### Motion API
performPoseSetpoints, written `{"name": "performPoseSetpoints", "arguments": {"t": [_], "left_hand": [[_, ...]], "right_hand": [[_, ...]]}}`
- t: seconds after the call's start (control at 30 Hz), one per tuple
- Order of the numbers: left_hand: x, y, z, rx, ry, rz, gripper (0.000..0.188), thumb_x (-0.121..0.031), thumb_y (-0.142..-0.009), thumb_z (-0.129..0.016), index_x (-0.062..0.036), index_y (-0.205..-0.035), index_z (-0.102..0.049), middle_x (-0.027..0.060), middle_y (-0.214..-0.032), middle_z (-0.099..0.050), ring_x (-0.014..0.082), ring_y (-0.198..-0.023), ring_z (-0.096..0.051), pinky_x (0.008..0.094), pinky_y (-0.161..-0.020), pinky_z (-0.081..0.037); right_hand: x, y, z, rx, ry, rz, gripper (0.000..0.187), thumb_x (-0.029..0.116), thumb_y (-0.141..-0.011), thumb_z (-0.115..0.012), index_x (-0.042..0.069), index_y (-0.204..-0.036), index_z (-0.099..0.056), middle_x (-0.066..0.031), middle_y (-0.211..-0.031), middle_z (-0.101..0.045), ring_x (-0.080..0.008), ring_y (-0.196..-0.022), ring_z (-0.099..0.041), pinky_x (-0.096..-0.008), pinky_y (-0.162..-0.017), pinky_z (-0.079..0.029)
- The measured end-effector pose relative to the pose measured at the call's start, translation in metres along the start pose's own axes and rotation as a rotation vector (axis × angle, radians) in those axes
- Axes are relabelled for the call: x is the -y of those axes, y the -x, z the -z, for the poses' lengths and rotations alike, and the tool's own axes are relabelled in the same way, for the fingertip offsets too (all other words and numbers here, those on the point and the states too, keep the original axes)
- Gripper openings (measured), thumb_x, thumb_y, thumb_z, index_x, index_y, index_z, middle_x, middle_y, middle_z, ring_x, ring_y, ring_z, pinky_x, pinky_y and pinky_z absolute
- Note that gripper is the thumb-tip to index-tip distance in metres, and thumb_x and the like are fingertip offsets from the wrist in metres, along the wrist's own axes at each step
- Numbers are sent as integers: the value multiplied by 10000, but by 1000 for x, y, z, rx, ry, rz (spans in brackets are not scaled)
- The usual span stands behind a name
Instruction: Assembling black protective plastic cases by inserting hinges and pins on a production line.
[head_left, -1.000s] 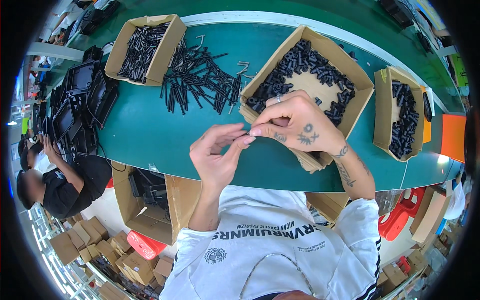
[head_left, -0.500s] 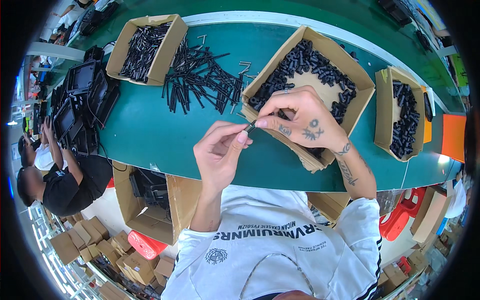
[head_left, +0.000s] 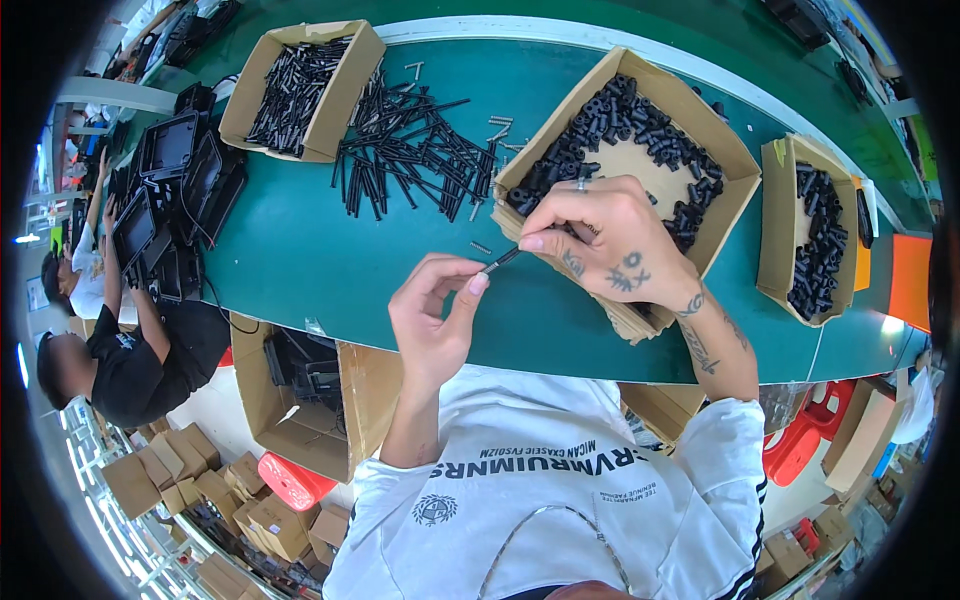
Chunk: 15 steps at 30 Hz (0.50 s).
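Between my two hands is a slim black screw [head_left: 504, 259], slanting up to the right, with a silvery, spring-like stretch near its lower end. My left hand [head_left: 436, 312] pinches that lower end between thumb and forefinger. The upper end is in the closed fingertips of my right hand [head_left: 612, 238], which hide its tip. My right hand is over the near left wall of a large cardboard box [head_left: 722, 235] with many short black plastic sleeves [head_left: 690, 150] inside. A small loose spring [head_left: 480, 247] lies on the green table just above the screw.
Long black screws [head_left: 415, 150] lie piled beyond my hands, with loose springs [head_left: 499, 122] beside them. A cardboard box of dark, slim parts [head_left: 298, 95] stands at the far left, another box of black sleeves [head_left: 818, 240] at the right. Black plastic housings [head_left: 165, 190] lie near co-workers at left.
My hands have drawn slightly apart, showing more of the screw between them. The spring on it shows less, nearer my left fingertips. The whole view has shifted slightly.
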<state>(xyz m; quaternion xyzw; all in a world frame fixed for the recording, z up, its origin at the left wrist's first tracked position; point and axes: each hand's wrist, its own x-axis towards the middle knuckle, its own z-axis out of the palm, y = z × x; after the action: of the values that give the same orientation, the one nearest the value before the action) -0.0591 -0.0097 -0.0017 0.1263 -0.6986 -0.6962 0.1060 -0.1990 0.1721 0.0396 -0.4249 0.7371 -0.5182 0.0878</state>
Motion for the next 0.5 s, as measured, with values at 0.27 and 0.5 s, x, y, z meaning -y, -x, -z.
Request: {"name": "performPoseSetpoints", "arguments": {"t": [0.27,0.5], "left_hand": [[-15,-83,93,-541,-355,-399,155,-98,-920,-716,21,-1018,-708,61,-869,-702,98,-780,-639,232,-726,-507],[-3,-192,155,-581,-694,-443,237,-158,-871,-768,-13,-1057,-743,81,-911,-711,150,-777,-658,269,-726,-512]], "right_hand": [[4,-4,14,-13,-46,-152,102,150,-854,-765,49,-867,-768,-72,-695,-691,-118,-516,-495,-282,-472,-344],[4,-4,13,25,-65,-191,99,145,-856,-761,47,-867,-766,-70,-677,-675,-113,-505,-470,-284,-468,-333]]}}
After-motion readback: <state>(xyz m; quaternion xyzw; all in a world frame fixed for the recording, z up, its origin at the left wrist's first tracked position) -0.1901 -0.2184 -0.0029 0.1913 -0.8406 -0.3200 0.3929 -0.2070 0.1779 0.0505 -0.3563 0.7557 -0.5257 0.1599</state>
